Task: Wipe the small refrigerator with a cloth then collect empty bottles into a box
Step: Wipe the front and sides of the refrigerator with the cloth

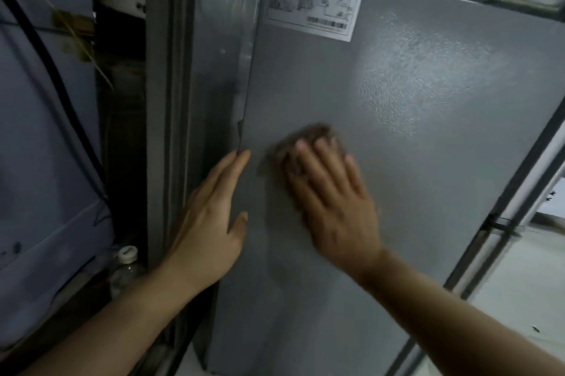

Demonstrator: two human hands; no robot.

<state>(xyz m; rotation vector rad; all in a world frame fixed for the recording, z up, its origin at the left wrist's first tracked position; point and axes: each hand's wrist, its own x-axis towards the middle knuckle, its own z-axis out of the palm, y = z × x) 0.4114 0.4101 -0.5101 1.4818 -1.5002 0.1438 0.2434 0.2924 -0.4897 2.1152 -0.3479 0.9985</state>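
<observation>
The small grey refrigerator (428,137) fills the middle and right of the view, showing a flat textured panel with a white label (315,5) near its top. My right hand (333,201) presses a brownish cloth (308,137) flat against the panel with straight fingers; most of the cloth is hidden under the palm. My left hand (211,219) rests flat on the panel's left edge, fingers straight, just left of the cloth. A clear plastic bottle (125,268) with a white cap stands low at the left, beside the refrigerator.
A grey vertical frame (168,100) runs along the refrigerator's left side. Further left hangs blue-grey fabric (46,161) crossed by a black cable (61,85). A dark metal bar (501,216) slants down the right side, with a pale floor (526,284) beyond it.
</observation>
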